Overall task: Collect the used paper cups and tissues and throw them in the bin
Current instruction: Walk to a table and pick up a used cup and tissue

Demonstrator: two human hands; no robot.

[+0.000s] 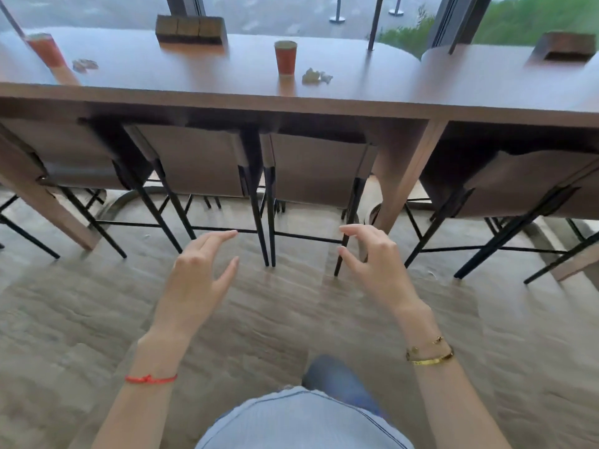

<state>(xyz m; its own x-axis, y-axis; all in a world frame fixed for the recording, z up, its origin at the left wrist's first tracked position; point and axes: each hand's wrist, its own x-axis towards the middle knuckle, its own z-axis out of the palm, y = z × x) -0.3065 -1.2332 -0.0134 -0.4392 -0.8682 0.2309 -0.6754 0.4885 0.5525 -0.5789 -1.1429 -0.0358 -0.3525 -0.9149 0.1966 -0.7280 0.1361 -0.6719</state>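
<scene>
Closest to me is the front of a pale blue ribbed top (301, 422), with a knee in blue jeans (337, 377) showing just past it over the grey-brown floor (64, 319). My left hand (197, 273) and right hand (376, 260) are both held out ahead of me at about the same height, well short of the counter, with nothing in either one; the fingers of each are spread and loosely curled, thumbs apart from the rest. A thin red string (150, 379) circles my left wrist and gold bracelets (429, 353) sit on my right. Beyond the hands a row of brown chairs (201, 163) on thin black legs is tucked under a long brown counter (324, 105) that runs along a window. On the counter, roughly straight ahead, a red paper cup (285, 58) stands upright, and a crumpled tissue (316, 76) lies just beside it on its right. Far to the left a second red paper cup (45, 50) stands near the counter's end, looking tilted at the edge of my wide view, with another crumpled tissue (85, 64) near it on its right. Two dark wooden blocks rest toward the back of the counter, one (191, 30) left of centre and one (565, 47) at the far right. The whole view is somewhat blurred, so I cannot tell whether the cups hold anything.
</scene>
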